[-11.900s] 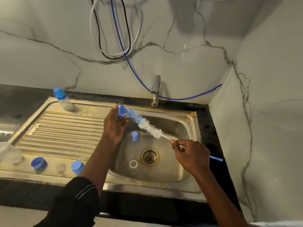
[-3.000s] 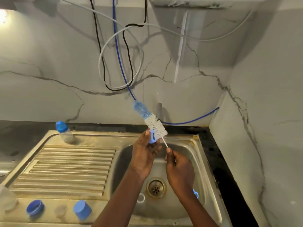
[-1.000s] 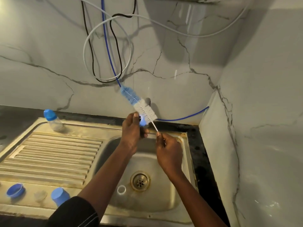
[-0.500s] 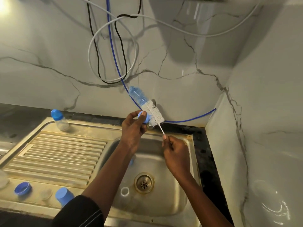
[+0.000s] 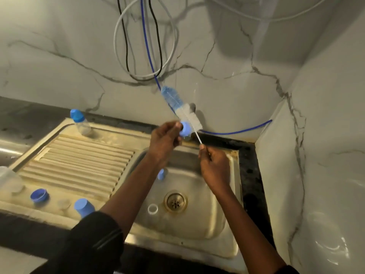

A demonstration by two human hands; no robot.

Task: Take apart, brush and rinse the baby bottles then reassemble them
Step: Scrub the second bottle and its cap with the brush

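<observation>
Since about twelve seconds ago both hands have risen from low over the basin to the back rim of the sink. The long bottle brush with white and blue bristles (image 5: 183, 111) now slants up toward the marble wall instead of lying across the basin. The left hand (image 5: 164, 143) grips a small round blue plastic bottle piece (image 5: 185, 130) in its fingertips, held against the white bristles. The right hand (image 5: 214, 167) pinches the brush's thin white stem between thumb and fingers.

Below them, in the stainless steel sink (image 5: 236, 175), a second small blue piece (image 5: 162, 174) and a white ring (image 5: 152, 209) lie near the drain (image 5: 175, 201). On the ribbed draining board (image 5: 79, 161), a clear baby bottle with a blue cap (image 5: 81, 123) stands upright at the back. Along its front edge sit a blue screw ring (image 5: 39, 195), a clear teat (image 5: 64, 203) and a blue dome cap (image 5: 84, 207).
</observation>
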